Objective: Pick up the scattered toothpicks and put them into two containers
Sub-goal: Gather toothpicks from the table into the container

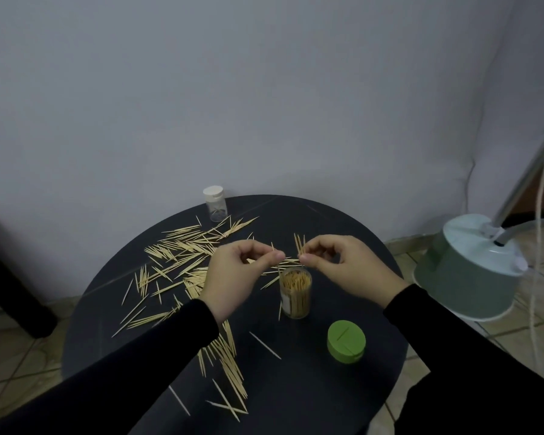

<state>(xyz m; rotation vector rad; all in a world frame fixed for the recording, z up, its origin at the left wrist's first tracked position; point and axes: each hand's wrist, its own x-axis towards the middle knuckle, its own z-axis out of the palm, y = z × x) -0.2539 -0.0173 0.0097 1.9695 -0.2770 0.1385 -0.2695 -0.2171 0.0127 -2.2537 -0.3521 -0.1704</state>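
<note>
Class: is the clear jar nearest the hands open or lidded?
Open: the jar shows toothpick tips at its uncovered mouth; a green lid lies beside it.

Matt dark table [311,387]; pale wood toothpicks [182,246]; clear plastic jar [296,293] at 12 o'clk from glossy green plastic lid [346,340].

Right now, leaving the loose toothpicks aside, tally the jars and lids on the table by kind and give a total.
Clear jars: 2, an open one full of toothpicks and a near-empty one at the back
White lids: 1, on the back jar
Green lids: 1, lying loose on the table
Total: 4
</note>
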